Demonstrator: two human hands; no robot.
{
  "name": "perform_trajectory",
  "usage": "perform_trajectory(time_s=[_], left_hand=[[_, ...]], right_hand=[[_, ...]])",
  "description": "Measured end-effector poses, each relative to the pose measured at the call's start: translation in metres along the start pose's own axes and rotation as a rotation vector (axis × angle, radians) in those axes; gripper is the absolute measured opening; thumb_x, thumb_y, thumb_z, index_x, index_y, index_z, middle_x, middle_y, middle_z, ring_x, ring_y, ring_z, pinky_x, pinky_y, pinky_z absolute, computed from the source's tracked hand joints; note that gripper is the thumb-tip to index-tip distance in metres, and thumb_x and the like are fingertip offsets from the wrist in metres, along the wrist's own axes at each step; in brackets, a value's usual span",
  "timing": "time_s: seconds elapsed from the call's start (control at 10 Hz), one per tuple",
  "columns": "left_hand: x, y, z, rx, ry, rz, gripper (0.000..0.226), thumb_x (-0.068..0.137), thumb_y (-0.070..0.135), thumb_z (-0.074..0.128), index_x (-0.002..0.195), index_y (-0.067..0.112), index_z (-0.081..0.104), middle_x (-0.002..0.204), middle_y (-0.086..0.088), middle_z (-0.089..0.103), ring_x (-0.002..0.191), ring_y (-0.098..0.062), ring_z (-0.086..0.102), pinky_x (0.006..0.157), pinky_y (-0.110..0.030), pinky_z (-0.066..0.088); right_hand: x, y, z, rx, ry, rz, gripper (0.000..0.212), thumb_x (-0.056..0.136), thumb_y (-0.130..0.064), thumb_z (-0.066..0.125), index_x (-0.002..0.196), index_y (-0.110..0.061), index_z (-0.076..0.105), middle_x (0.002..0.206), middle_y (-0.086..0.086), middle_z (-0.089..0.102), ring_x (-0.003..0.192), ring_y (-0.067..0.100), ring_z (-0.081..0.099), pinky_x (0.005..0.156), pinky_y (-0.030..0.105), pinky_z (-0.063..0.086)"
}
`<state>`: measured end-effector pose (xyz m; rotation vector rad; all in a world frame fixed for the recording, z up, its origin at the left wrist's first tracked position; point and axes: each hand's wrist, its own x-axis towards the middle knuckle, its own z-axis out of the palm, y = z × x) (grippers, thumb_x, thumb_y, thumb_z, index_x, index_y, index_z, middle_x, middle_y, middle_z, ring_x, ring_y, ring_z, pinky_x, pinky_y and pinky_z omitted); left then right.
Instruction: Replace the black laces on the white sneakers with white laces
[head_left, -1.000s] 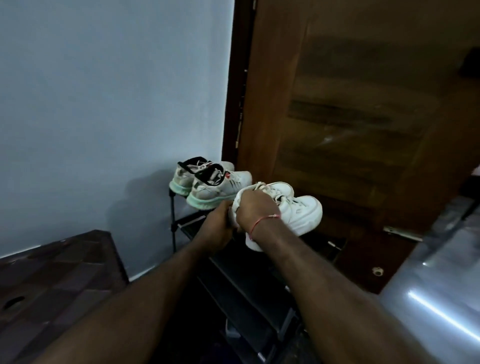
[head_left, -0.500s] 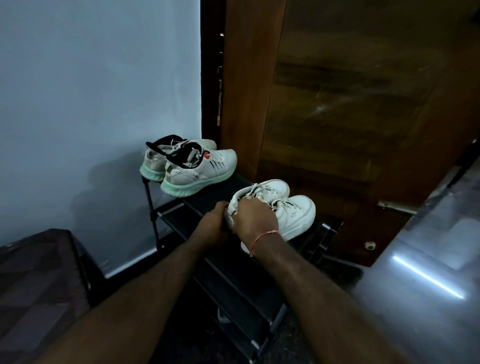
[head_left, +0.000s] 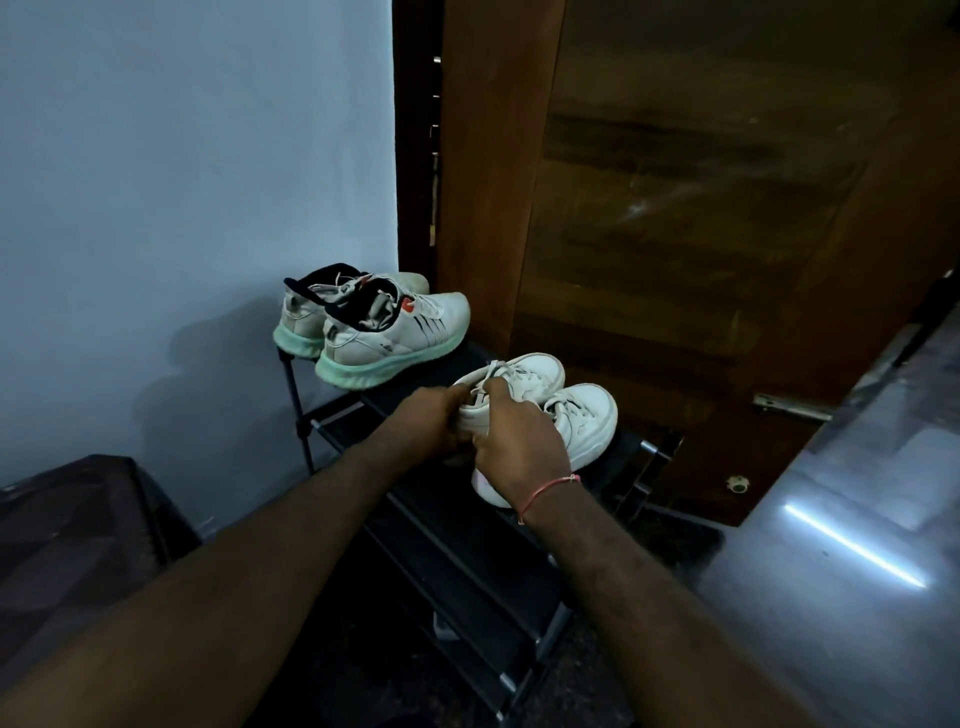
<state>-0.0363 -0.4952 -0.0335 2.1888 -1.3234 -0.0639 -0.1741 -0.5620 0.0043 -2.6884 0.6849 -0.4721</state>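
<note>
- Your right hand (head_left: 519, 447), with a pink thread bracelet (head_left: 550, 486) at the wrist, is clamped over the heel end of the white sneakers (head_left: 584, 421) at centre frame, fingers curled down over the collars.
- Your left hand (head_left: 423, 421) is closed on the heel of the farther shoe from its left side. The two hands nearly touch.
- The pair lies side by side on the top shelf of the black shoe rack (head_left: 382, 402), toes pointing toward the upper right.
- Only white laces (head_left: 493, 373) show in these shoes, and no black lace is in view. The relacing looks done, so this reads as parking the pair on the rack.
- The near heel seems close to the shelf's front edge. Your next move likely calls for seating both soles flat and well onto the shelf before you let go.
- A mint-soled pair (head_left: 395, 338) stands on the same shelf toward the upper left, apart from yours and not in the way.
- The wooden door (head_left: 675, 208) rises just behind the toes, so you have little room to push forward.
- A dark cabinet (head_left: 67, 530) sits at lower left, below the pale wall (head_left: 182, 182).
</note>
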Motion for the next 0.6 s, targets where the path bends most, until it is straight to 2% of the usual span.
perform_trajectory(time_s=[0.2, 0.4, 0.5, 0.6], left_hand=[[-0.002, -0.007, -0.011, 0.100, -0.067, -0.017, 0.045, 0.074, 0.036, 0.077, 0.111, 0.011, 0.065, 0.099, -0.011, 0.071, 0.093, -0.028, 0.067, 0.079, -0.037, 0.053], [-0.007, -0.006, -0.011, 0.026, -0.084, -0.050, 0.050, 0.082, 0.024, 0.073, 0.124, 0.007, 0.052, 0.114, -0.017, 0.066, 0.104, -0.033, 0.063, 0.085, -0.038, 0.049], [-0.013, 0.002, -0.013, -0.056, -0.099, -0.078, 0.074, 0.081, 0.017, 0.075, 0.143, 0.011, 0.034, 0.128, -0.020, 0.060, 0.117, -0.035, 0.058, 0.095, -0.038, 0.045], [-0.013, 0.005, -0.012, -0.091, -0.166, -0.133, 0.106, 0.080, 0.018, 0.077, 0.154, 0.011, 0.001, 0.150, -0.022, 0.038, 0.134, -0.034, 0.043, 0.110, -0.038, 0.034]], right_hand=[[-0.001, -0.003, 0.005, -0.021, -0.030, -0.042, 0.045, 0.089, -0.020, 0.060, 0.128, -0.016, 0.038, 0.102, 0.016, 0.066, 0.097, 0.035, 0.062, 0.076, 0.038, 0.045], [-0.001, -0.002, 0.007, -0.038, -0.029, -0.034, 0.052, 0.088, -0.023, 0.060, 0.133, -0.016, 0.036, 0.106, 0.016, 0.067, 0.100, 0.035, 0.063, 0.084, 0.044, 0.051], [-0.008, -0.009, 0.004, -0.038, -0.039, 0.022, 0.056, 0.087, -0.025, 0.060, 0.136, -0.016, 0.034, 0.108, 0.015, 0.066, 0.103, 0.035, 0.062, 0.084, 0.043, 0.050], [-0.014, -0.011, -0.002, -0.183, -0.016, 0.043, 0.051, 0.088, -0.031, 0.060, 0.133, -0.016, 0.039, 0.116, 0.013, 0.062, 0.107, 0.034, 0.060, 0.083, 0.041, 0.047]])
